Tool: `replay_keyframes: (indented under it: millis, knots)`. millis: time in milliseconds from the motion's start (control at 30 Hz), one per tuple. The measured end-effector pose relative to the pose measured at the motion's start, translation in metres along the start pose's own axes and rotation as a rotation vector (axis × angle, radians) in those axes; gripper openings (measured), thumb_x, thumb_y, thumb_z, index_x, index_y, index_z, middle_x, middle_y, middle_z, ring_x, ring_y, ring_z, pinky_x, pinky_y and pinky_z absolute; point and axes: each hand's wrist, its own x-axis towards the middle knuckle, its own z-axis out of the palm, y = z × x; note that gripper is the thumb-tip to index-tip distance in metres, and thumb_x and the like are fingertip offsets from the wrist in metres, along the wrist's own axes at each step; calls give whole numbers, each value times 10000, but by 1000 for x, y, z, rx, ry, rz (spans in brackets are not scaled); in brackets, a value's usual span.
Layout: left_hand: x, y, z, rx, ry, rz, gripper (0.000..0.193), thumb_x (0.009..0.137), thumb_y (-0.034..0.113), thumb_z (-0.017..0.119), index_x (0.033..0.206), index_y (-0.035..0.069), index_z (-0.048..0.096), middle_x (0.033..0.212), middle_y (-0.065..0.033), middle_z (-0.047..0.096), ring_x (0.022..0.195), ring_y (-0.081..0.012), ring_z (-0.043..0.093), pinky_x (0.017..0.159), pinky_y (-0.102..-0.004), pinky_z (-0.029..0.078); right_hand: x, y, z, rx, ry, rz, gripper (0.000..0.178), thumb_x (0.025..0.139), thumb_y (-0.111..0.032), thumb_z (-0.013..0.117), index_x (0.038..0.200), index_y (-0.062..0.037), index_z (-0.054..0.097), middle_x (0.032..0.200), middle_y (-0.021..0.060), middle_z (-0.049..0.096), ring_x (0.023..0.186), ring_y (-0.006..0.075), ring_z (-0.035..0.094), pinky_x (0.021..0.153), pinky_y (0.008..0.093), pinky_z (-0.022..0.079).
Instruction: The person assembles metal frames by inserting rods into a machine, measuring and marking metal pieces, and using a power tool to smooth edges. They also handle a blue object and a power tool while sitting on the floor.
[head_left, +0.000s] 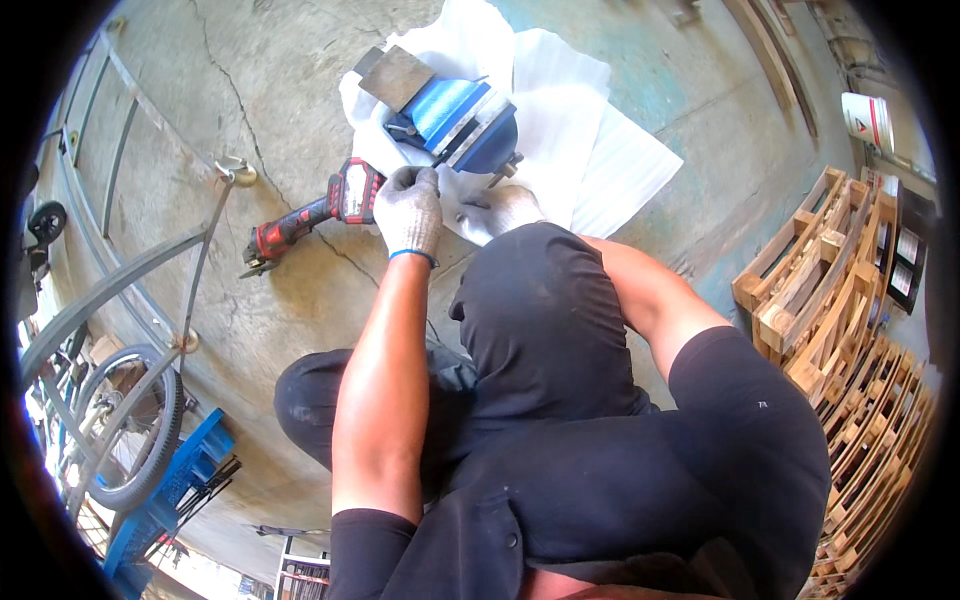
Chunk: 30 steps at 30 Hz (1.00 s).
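A blue bench vise (488,140) with bare metal jaws lies on white foam sheeting (565,110) on the floor ahead of me. My left hand (411,212), in a pale glove with dark fingertips, is closed close to the near left side of the vise. Its fingers curl inward, and what they grip is hidden. Just below the vise's screw end is my right hand (508,208), gloved too and partly covered by my raised knee. Its fingers look bent together over the sheeting; I cannot make out what is in them. A red and black cordless angle grinder (325,208) rests left of my left hand.
Metal frame rails (120,262) on casters stand at the left, with a bicycle wheel (130,425) and a blue rack (165,490) behind. Stacked wooden pallets (825,270) fill the right side. Beyond them sits a white bucket (866,122). Long timber beams (770,55) lie far right.
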Motion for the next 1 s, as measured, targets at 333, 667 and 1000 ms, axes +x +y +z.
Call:
replay_keyframes:
  millis: [333, 667, 1000]
  knots:
    - [-8, 9, 9, -68, -48, -22, 208, 882, 158, 650, 852, -33, 725, 664, -61, 650, 635, -127, 585, 648, -294, 482, 14, 53, -44, 804, 229, 286, 321, 958, -295, 708, 1079, 2, 723, 795, 49, 652, 639, 109, 577, 539, 288, 497]
    - [-7, -2, 6, -55, 8, -22, 225, 876, 170, 656, 880, -41, 733, 685, -94, 667, 658, -154, 608, 688, -318, 501, 28, 43, -60, 635, 398, 202, 243, 990, -171, 545, 1048, 9, 698, 765, 48, 613, 553, 143, 560, 521, 294, 491]
    - [-7, 5, 7, -81, -20, -41, 208, 882, 171, 668, 857, -29, 720, 666, -69, 648, 624, -138, 587, 626, -313, 486, -26, 10, -77, 687, 407, -38, 191, 977, -157, 677, 1073, 6, 706, 829, 35, 658, 683, 84, 593, 614, 255, 498]
